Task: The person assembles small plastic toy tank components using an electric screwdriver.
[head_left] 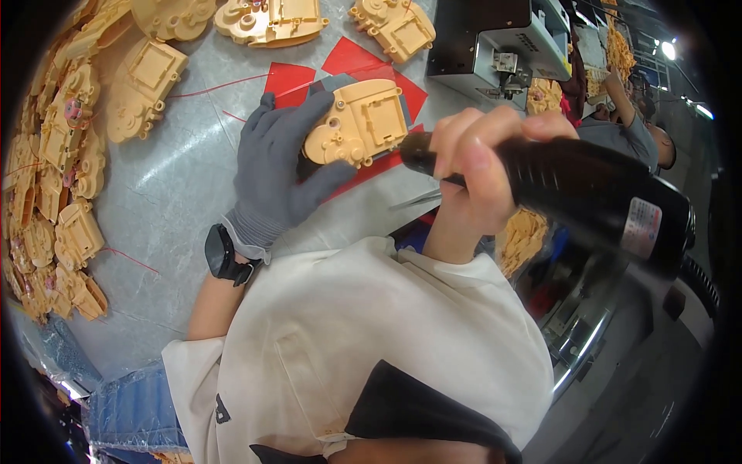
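My left hand [282, 158], in a grey glove, is closed around the left side of a yellow plastic housing [363, 116], thumb below and fingers above. The housing has a square recess and round bosses, and rests over a dark block on red sheets [292, 83]. My bare right hand [479, 158] wraps round the front of a black electric screwdriver [580, 174], held nearly level. The tool's tapered nose comes up to the housing's lower right edge; its bit cannot be made out, nor whether it touches.
Many similar yellow housings [77, 155] crowd the left of the grey table [178, 201], some with thin red wires. More lie along the far edge. A black and grey machine [502, 50] stands far right. Behind it, another person [630, 131] sits near more yellow parts.
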Available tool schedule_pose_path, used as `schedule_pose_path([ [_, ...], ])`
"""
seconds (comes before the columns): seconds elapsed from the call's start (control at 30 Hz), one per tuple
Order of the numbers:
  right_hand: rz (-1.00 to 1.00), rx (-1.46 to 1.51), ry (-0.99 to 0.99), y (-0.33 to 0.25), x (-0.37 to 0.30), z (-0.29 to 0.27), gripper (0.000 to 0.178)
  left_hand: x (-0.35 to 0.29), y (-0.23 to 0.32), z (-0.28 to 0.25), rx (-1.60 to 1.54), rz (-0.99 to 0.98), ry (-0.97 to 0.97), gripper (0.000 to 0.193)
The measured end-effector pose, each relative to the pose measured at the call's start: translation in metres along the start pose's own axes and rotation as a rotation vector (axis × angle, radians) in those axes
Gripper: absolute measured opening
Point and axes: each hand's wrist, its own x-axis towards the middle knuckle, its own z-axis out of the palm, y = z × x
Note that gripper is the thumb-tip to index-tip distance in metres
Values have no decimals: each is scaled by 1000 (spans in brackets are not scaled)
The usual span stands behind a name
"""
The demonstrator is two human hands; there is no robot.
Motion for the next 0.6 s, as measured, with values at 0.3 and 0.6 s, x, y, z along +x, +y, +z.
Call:
schedule_pose_path([
  [0.3, 224, 263, 201, 8, -11, -17, 19, 1, 10, 11, 2, -172, 92, 51],
  [0.6, -143, 388, 378, -60, 0, -87, 17, -155, 36, -250, -1745, 433, 941, 25],
])
